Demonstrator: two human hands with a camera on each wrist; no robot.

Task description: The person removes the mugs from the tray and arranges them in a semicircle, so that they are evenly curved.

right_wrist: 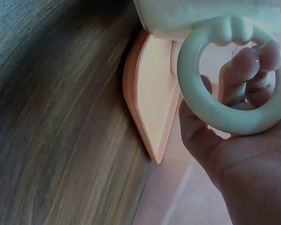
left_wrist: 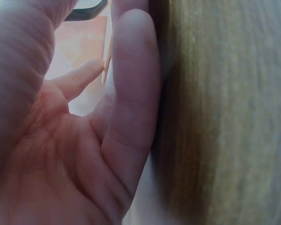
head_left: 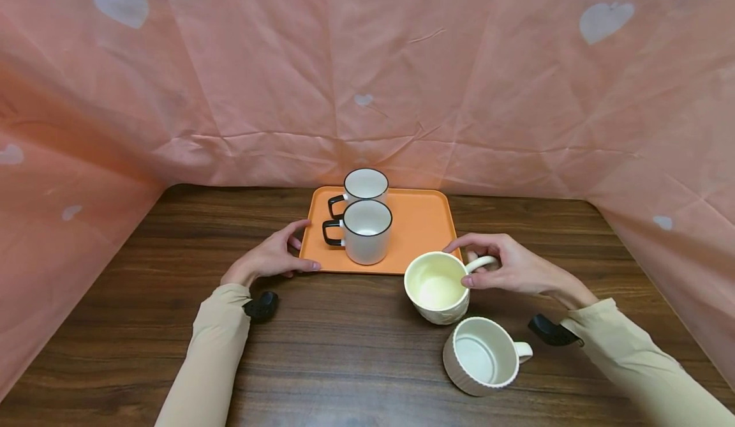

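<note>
The tray [head_left: 422,223] lies at the far edge of the surface [head_left: 143,325], near mid-length. The front mug [head_left: 367,242] and the rear mug [head_left: 366,183] stand upright in the tray's left half, one behind the other. Both have dark rims and black handles pointing toward the tray's left edge. The front mug is close to the tray's near edge.

Left hand [head_left: 270,256]: positioned at the tray's left edge. Grip is wide, thumb at the near-left corner, index finger farther along the same edge.

Right hand [head_left: 502,266]: grip is narrow, holding the yellow cup [head_left: 436,286] by its handle [right_wrist: 189,70]. The right wrist view shows fingertips through the ring. The yellow cup is at the tray's near-right corner, covering that corner in the head view. Clearance beneath the cup cannot be determined.

The white cup [head_left: 479,360] stands upright toward the near edge of the surface, right of center, handle to the right. It is just in front of the yellow cup.

Pink cloth [head_left: 402,63] with white hearts [head_left: 607,22] borders the far edge and both side edges.
</note>
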